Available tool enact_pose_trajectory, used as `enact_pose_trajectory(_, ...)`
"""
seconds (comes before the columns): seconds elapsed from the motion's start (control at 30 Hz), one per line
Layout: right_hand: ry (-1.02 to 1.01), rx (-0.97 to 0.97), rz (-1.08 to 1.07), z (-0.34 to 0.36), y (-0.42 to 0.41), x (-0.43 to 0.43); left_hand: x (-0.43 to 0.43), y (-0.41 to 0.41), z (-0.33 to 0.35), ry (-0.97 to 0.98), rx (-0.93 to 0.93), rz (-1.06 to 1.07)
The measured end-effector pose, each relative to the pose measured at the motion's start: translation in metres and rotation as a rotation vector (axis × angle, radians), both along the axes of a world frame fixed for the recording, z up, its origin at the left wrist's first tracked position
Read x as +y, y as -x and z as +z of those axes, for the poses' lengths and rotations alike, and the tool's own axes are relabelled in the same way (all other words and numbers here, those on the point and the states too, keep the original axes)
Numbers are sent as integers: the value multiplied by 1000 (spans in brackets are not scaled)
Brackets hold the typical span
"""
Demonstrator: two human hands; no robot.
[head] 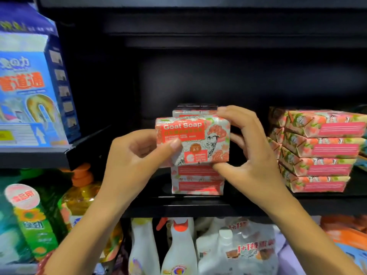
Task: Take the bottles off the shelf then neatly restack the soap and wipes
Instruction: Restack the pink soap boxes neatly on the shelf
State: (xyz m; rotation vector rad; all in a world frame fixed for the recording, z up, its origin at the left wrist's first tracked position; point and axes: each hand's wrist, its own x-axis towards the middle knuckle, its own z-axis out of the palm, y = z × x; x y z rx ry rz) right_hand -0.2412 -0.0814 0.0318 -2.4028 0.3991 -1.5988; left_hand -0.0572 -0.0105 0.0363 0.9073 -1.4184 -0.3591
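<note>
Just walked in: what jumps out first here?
The left hand and right hand hold a red-and-white wrapped Goat Soap bar at centre, in front of a short stack of matching bars. A taller stack of pink soap bars stands at right; a blue cardboard box sits upper left.

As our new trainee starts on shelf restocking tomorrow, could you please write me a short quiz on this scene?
1. True or false: the left hand and the right hand both grip the soap bar.
2. The blue box stands: A) left of the bar; B) right of it; C) on the shelf below it.
3. What stands under the black shelf?
Key: 1 true; 2 A; 3 bottles.
</note>
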Motion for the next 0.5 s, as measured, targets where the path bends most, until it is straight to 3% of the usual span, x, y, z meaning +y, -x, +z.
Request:
enact_pose_trajectory(0.1,-273,9,151,3,8,3,-1,-4,-1,68,-94,16)
enact_pose_trajectory(0.17,-320,3,163,7,12,3,-2,-3,-2,88,-124,-9)
enact_pose_trajectory(0.33,-89,-63,-9,7,11,8,-6,-2,-2,42,-140,-116)
enact_pose_trajectory(0.5,182,-60,-104,0,10,-2,-9,0,-4,-1,-113,-31)
